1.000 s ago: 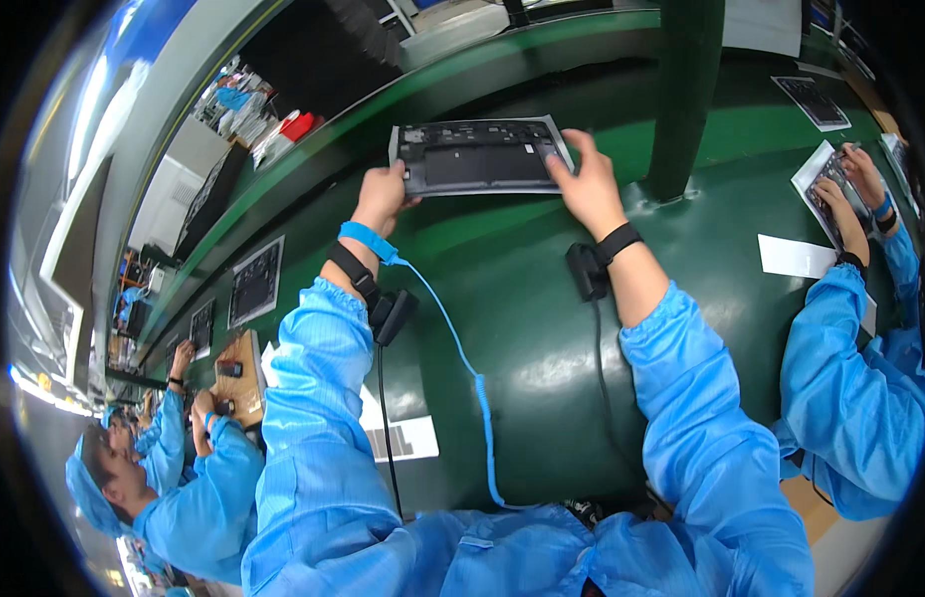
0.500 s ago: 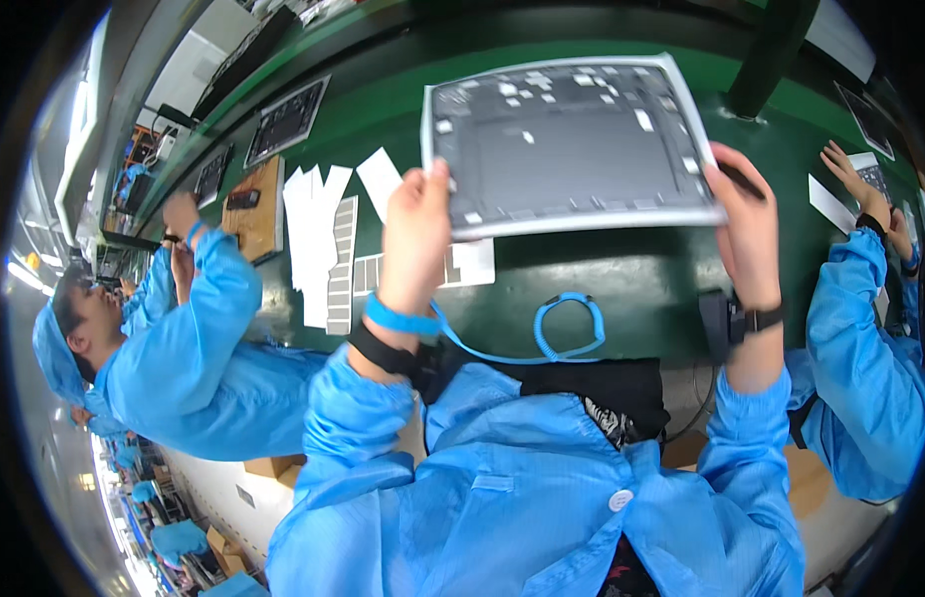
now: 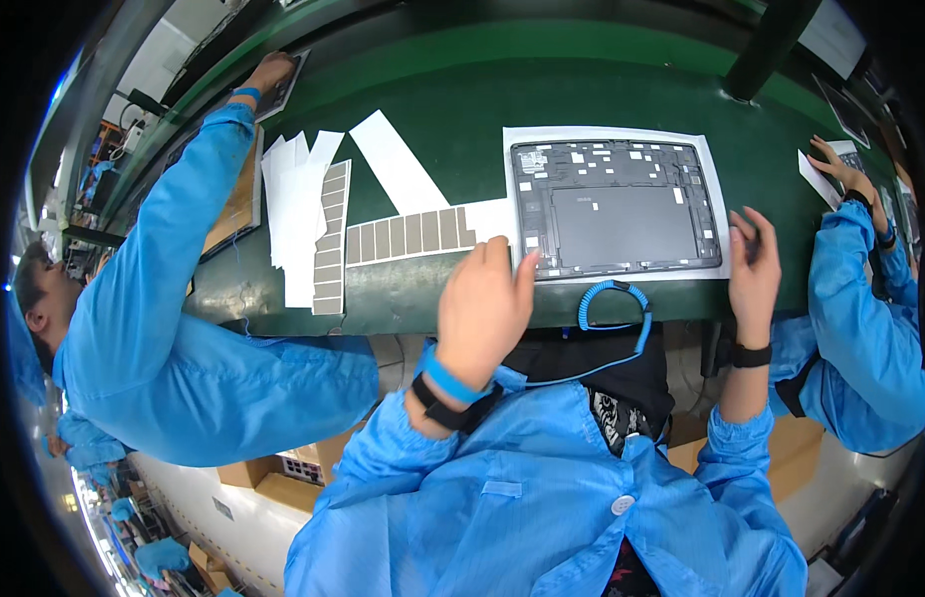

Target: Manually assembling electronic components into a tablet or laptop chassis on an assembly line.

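Observation:
A dark grey tablet-like housing (image 3: pixel 626 221) lies on a white backing sheet (image 3: pixel 714 179) on the green bench. Small white stickers dot its upper and side edges. Close to its lower left corner is my left hand (image 3: pixel 485 313), thumb apart from the fingers, nothing visible in it. My left fingertips are by the end of a strip of brown rectangular labels (image 3: pixel 408 237). At the sheet's right edge hovers my right hand (image 3: pixel 755 274), fingers apart and holding nothing; whether it touches the sheet I cannot tell.
White paper strips (image 3: pixel 298 199) and an upright brown label strip (image 3: pixel 331 239) lie to the left. A blue coiled cord (image 3: pixel 614 287) loops at the bench's front edge. One co-worker's sleeve (image 3: pixel 199 209) reaches across at left; another's hands (image 3: pixel 848 177) are at right.
The housing and its white sheet have come down onto the bench from both my hands, which have let go. The left co-worker's arm has reached farther across the bench.

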The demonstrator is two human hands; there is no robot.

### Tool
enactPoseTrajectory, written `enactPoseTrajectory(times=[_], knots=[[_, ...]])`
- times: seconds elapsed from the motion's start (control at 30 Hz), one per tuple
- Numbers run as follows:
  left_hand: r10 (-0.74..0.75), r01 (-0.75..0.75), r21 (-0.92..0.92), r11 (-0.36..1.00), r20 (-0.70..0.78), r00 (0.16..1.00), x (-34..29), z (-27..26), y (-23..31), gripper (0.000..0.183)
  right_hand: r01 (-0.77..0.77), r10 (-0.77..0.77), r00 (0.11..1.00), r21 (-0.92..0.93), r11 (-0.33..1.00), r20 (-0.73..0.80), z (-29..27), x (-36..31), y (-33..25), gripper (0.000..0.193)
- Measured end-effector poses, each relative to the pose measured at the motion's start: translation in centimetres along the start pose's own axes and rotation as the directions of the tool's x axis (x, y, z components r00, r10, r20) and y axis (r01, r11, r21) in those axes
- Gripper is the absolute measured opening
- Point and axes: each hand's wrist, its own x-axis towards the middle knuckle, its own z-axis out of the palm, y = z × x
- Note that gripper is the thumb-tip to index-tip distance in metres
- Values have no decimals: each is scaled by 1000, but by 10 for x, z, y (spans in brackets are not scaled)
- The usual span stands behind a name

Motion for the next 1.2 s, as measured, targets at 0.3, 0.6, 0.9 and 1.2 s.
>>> enactPoseTrajectory(times=[0.3, 0.6, 0.9, 1.2], knots=[[254, -260, 203, 944, 56, 966, -17, 1, -63, 55, -207, 17, 925, 465, 861, 380, 43, -33, -97, 42], [235, -243, 233, 942, 62, 970, -12, -7, -54, 55, -244, 6, 812, 331, 912, 584, 184, -27, -140, 19], [210, -223, 196, 955, 84, 974, -15, -2, -64, 52, -178, -24, 801, 277, 944, 598, 190, -38, -143, 13], [166, -175, 163, 971, 70, 984, -15, -4, -59, 55, -431, 213, 867, 464, 774, 450, 139, -23, -134, 23]])
